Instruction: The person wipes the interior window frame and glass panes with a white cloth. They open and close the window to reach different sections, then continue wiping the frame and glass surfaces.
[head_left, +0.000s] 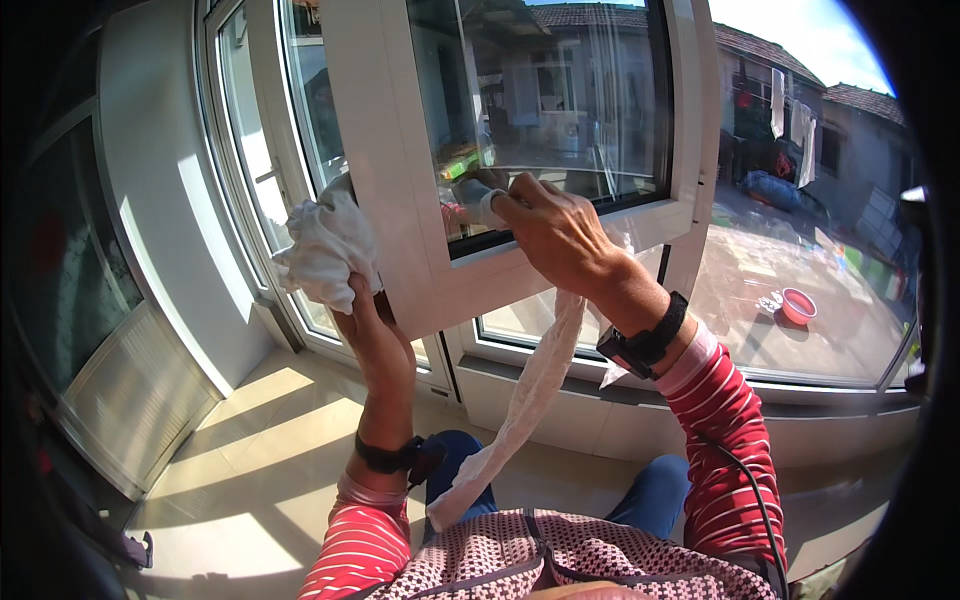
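Observation:
My left hand (379, 337) grips a bunched white cloth (330, 244) against the left edge of a white-framed window sash (397, 180), which stands swung inward before me. My right hand (559, 229) is closed on a second, pale cloth, pressed to the lower part of the sash's glass pane (555, 97). From under that hand a long pale strip of cloth (536, 397) hangs down to my lap. The glass reflects my right hand and the yard. Some of the left fingers are hidden behind the sash and cloth.
Below the sash runs a window ledge (540, 375) with tiled wall under it. A glazed door (270, 172) stands at left, above a sunlit tile floor (285, 435). Through the glass, a pink basin (799, 306) sits in a yard, with laundry (804, 142) hanging behind. A cable (754, 487) runs along my right sleeve.

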